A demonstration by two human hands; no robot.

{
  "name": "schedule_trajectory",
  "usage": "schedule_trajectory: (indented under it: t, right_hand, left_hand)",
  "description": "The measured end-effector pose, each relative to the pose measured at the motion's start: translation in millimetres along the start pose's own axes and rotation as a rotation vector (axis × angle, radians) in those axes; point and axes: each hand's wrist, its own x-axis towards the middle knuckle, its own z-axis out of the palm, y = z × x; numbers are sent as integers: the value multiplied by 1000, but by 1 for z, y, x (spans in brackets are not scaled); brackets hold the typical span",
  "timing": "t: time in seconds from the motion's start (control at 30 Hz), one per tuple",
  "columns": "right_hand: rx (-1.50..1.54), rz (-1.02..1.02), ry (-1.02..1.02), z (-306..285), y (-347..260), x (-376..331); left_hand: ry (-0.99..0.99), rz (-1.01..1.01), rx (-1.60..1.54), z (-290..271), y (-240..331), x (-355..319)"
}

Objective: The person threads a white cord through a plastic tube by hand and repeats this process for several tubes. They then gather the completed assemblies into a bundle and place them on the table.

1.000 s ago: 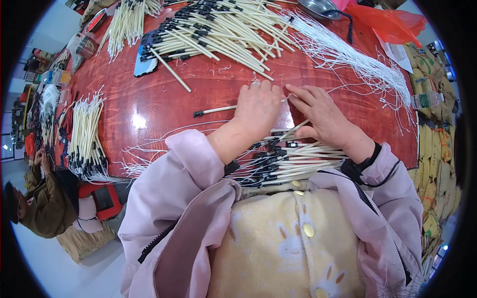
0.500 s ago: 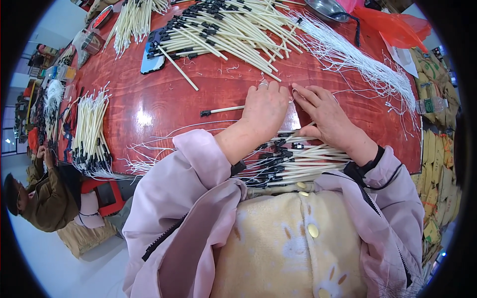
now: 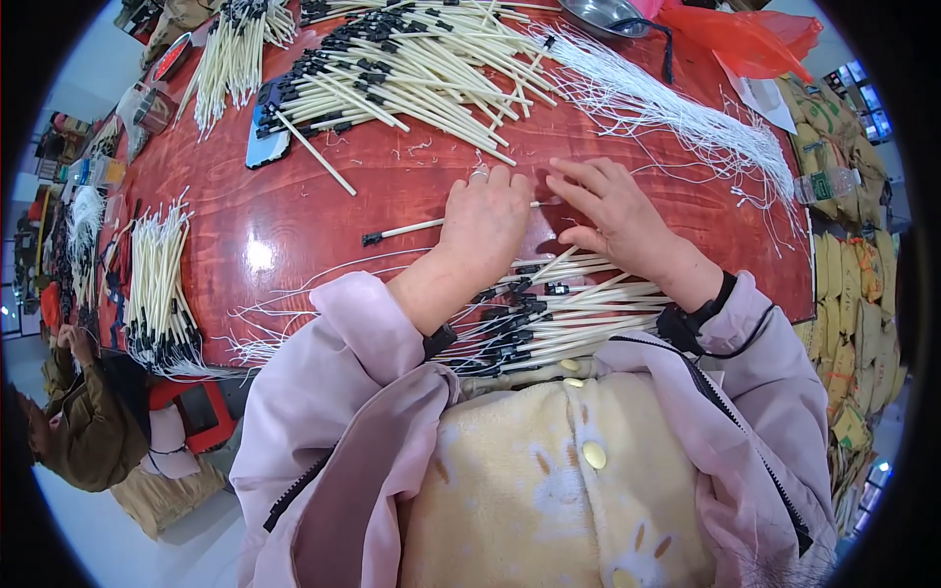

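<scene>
My left hand (image 3: pixel 487 218) is closed over a thin cream stick (image 3: pixel 410 228) lying almost crosswise above the red tabletop. The stick's black fitting sticks out on the left, and its light tip shows just right of my fingers. My right hand (image 3: pixel 627 218) is raised beside it with fingers apart and nothing visible in them. Below both hands, against the table's near edge, lies a pile of cream sticks with black fittings (image 3: pixel 578 312). White cords (image 3: pixel 284 312) trail leftward from that pile.
Across the red table (image 3: pixel 304 220) lie a large heap of sticks (image 3: pixel 402 78), a blue phone (image 3: pixel 265 142) and a bundle of white cords (image 3: pixel 676 108). A stick bundle (image 3: pixel 159 279) stands at left. A metal bowl (image 3: pixel 603 15) and red plastic bag (image 3: pixel 740 39) sit far right. Another person (image 3: pixel 93 431) is at left.
My right hand's fingers have spread and come away from the left hand. The left hand still covers the stick, which now slants slightly more. The whole view has shifted a little.
</scene>
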Motion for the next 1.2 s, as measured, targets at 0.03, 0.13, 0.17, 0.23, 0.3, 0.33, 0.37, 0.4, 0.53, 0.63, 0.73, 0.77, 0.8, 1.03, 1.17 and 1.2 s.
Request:
schedule_trajectory:
  t: [0.03,0.13,0.17,0.23,0.3,0.33,0.37,0.4,0.53,0.63,0.73,0.77,0.8,1.03,1.17,1.2]
  right_hand:
    - [-1,19,-47,2,1,-3]
    - [-15,62,-106,3,0,-6]
    - [-29,89,-117,3,-1,-6]
    - [-43,116,-127,2,-2,-6]
    - [-60,116,-179,-1,-5,-4]
    - [-68,114,-204,-2,-6,-4]
    - [-68,115,-204,-2,-6,-5]
    - [-88,110,-206,-2,-5,-6]
    - [-113,98,-186,-4,-3,-14]
    - [-76,73,-140,-5,-6,-13]
    - [-86,-18,-172,-5,-17,-7]
    - [-86,-20,-171,-5,-18,-7]
    - [-104,-8,-200,-4,-19,-6]
    - [-110,8,-254,3,-18,-8]
    - [-77,4,-246,1,-15,-5]
    - [-70,1,-258,1,-16,-4]
  left_hand:
    - [3,-6,-19,1,0,1]
    - [39,-7,-108,4,4,5]
    - [73,1,-180,5,6,7]
    - [108,10,-251,8,7,11]
    - [117,49,-248,15,7,17]
    - [121,68,-246,17,6,18]
    - [121,69,-246,20,5,19]
    - [115,54,-225,21,2,18]
    - [51,11,-167,13,-5,15]
    - [-49,-32,-126,7,-7,11]
    - [-7,-27,-124,8,-9,8]
    - [-6,-29,-123,8,-10,8]
    - [3,-26,-130,9,-10,7]
    - [65,-63,-207,0,-20,-10]
    - [0,-95,-176,-1,-25,-14]
    - [18,-70,-169,3,-24,-11]
